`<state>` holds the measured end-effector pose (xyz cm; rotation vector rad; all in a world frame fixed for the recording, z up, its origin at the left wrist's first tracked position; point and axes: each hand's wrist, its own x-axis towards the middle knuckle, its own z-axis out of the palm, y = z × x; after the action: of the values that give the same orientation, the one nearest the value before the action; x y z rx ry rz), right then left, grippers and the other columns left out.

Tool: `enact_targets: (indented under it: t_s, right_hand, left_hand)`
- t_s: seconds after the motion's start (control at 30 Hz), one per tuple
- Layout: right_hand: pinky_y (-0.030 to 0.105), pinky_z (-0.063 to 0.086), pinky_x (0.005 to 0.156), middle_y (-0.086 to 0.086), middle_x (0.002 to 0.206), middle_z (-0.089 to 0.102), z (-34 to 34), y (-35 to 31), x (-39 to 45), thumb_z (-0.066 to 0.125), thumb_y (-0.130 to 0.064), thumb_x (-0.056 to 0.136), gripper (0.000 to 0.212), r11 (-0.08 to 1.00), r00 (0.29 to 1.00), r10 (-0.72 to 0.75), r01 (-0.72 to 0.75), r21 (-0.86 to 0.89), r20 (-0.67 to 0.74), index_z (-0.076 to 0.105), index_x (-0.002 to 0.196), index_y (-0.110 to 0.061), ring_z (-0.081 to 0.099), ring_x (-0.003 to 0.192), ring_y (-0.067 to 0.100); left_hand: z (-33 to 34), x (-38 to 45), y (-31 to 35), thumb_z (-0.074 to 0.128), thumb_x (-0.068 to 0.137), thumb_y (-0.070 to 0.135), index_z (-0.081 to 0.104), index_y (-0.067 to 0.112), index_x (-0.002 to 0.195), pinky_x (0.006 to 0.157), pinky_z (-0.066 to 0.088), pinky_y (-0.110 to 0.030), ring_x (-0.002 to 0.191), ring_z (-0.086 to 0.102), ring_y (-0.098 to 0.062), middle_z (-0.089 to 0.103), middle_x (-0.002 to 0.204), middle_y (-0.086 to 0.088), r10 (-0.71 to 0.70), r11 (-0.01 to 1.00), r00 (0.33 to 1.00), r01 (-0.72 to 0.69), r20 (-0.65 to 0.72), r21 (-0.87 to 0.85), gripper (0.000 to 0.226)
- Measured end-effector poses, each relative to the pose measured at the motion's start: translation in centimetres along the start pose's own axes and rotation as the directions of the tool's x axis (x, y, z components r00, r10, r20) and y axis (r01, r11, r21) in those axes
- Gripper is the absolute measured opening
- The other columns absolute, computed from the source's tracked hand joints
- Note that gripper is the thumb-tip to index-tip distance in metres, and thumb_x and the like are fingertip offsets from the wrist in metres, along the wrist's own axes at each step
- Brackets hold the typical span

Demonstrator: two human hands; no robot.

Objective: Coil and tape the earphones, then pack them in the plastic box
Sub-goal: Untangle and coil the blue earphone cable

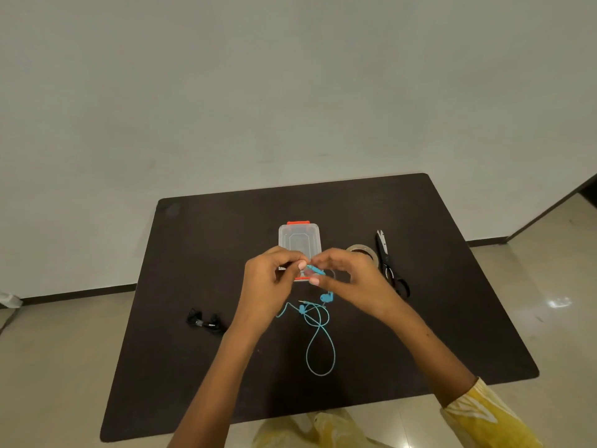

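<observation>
Blue earphones [318, 337] hang from my two hands above the dark table [181, 286]. My left hand [269, 284] and my right hand [350, 279] pinch the blue cord's inline piece between fingertips, close together. The cord droops in a long loop down to the tabletop, with both earbuds and the plug dangling below my right hand. A clear plastic box [298, 240] with orange clips lies closed just behind my hands, its near end hidden by them. A tape roll [363, 250] sits right of the box, partly behind my right hand.
Black scissors [389, 263] lie to the right of the tape. A black pair of earphones [205, 321], bundled, rests on the table at the left. A pale wall stands behind the table, and tiled floor surrounds it.
</observation>
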<state>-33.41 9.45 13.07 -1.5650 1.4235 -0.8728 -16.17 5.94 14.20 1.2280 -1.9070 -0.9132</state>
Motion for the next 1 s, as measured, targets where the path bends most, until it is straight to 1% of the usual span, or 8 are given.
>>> enact_targets:
  t_s: [0.13, 0.23, 0.37, 0.5, 0.63, 0.77, 0.87, 1.0]
  right_hand:
    - [0.026, 0.056, 0.070, 0.007, 0.080, 0.073, 0.0, 0.9, 0.2, 0.071, -0.010, 0.081, 0.017, 0.992, 0.996, 0.023, -0.011, 0.127, -0.090, 0.072, 0.096, -0.001, 0.069, 0.069, 0.016]
    - [0.022, 0.054, 0.066, 0.008, 0.081, 0.074, -1.1, 1.8, -0.1, 0.071, -0.009, 0.081, 0.015, 0.987, 0.992, 0.050, -0.032, 0.154, -0.114, 0.074, 0.093, -0.001, 0.068, 0.071, 0.017]
    - [0.014, 0.051, 0.068, -0.014, 0.076, 0.071, -1.1, 1.8, -0.2, 0.070, -0.011, 0.083, 0.008, 0.995, 0.989, 0.016, -0.001, 0.104, -0.148, 0.074, 0.090, -0.011, 0.068, 0.076, 0.003]
    - [0.020, 0.055, 0.071, -0.007, 0.080, 0.072, -0.5, 1.2, 0.0, 0.069, -0.011, 0.083, 0.008, 0.995, 0.987, -0.022, 0.038, 0.097, -0.162, 0.074, 0.090, -0.009, 0.069, 0.078, 0.008]
    - [0.029, 0.057, 0.076, 0.004, 0.088, 0.073, -0.2, 0.9, 0.4, 0.067, -0.010, 0.085, 0.012, 0.993, 0.985, -0.050, 0.066, 0.096, -0.165, 0.072, 0.094, -0.005, 0.069, 0.083, 0.015]
    - [0.034, 0.058, 0.079, 0.009, 0.096, 0.071, -1.3, 1.5, 0.2, 0.072, -0.004, 0.079, 0.022, 0.997, 0.989, -0.019, 0.031, 0.074, -0.150, 0.071, 0.101, -0.002, 0.070, 0.089, 0.017]
    - [0.030, 0.058, 0.079, 0.006, 0.090, 0.074, -2.1, 2.0, -0.3, 0.076, -0.003, 0.073, 0.017, 0.997, 0.986, 0.001, 0.012, 0.079, -0.164, 0.075, 0.090, -0.004, 0.071, 0.086, 0.016]
    - [0.025, 0.058, 0.071, 0.008, 0.083, 0.074, -3.0, 2.6, -0.6, 0.079, -0.006, 0.071, 0.012, 0.988, 0.972, 0.117, -0.093, 0.124, -0.204, 0.075, 0.082, -0.005, 0.072, 0.075, 0.015]
  left_hand:
    - [-0.8, -0.1, -0.5, 0.065, 0.086, 0.002, 0.074, 0.003, 0.093, 0.074, 0.056, -0.023, 0.081, 0.067, -0.016, 0.070, 0.089, -0.007, 0.028, 1.000, 0.998, -0.028, -0.054, 0.011, 0.012]
    - [-2.0, -0.2, -1.5, 0.064, 0.086, 0.002, 0.074, 0.004, 0.095, 0.074, 0.055, -0.019, 0.082, 0.066, -0.013, 0.070, 0.090, -0.006, 0.031, 0.999, 0.994, -0.029, -0.107, 0.016, 0.013]
    - [-2.0, -0.4, -2.6, 0.059, 0.089, 0.001, 0.072, 0.009, 0.105, 0.079, 0.049, -0.009, 0.093, 0.064, -0.010, 0.071, 0.103, -0.006, -0.053, 0.991, 0.998, 0.051, 0.014, 0.124, 0.022]
    - [-1.0, -0.5, -1.8, 0.055, 0.093, 0.008, 0.066, 0.013, 0.119, 0.088, 0.048, -0.011, 0.105, 0.063, -0.007, 0.069, 0.115, 0.000, -0.063, 0.998, 0.990, 0.064, 0.130, 0.002, 0.028]
    - [0.1, -0.2, -0.8, 0.069, 0.084, 0.016, 0.071, 0.016, 0.105, 0.083, 0.056, -0.029, 0.090, 0.068, -0.011, 0.073, 0.095, 0.001, -0.106, 0.981, 0.976, 0.133, 0.189, -0.139, 0.021]
    - [-0.5, -0.2, -1.2, 0.069, 0.083, 0.010, 0.073, 0.010, 0.099, 0.071, 0.058, -0.025, 0.072, 0.071, -0.017, 0.074, 0.082, -0.002, -0.125, 0.952, 0.984, 0.156, 0.128, -0.263, 0.017]
    - [-1.1, -0.2, -1.6, 0.068, 0.084, 0.008, 0.072, 0.005, 0.104, 0.064, 0.058, -0.023, 0.066, 0.072, -0.022, 0.075, 0.080, -0.008, -0.185, 0.917, 0.978, 0.207, 0.096, -0.340, 0.021]
    - [-1.9, 0.0, -2.4, 0.066, 0.085, 0.007, 0.072, 0.008, 0.092, 0.062, 0.057, -0.024, 0.063, 0.071, -0.022, 0.074, 0.073, -0.008, -0.220, 0.907, 0.975, 0.219, 0.039, -0.361, 0.009]
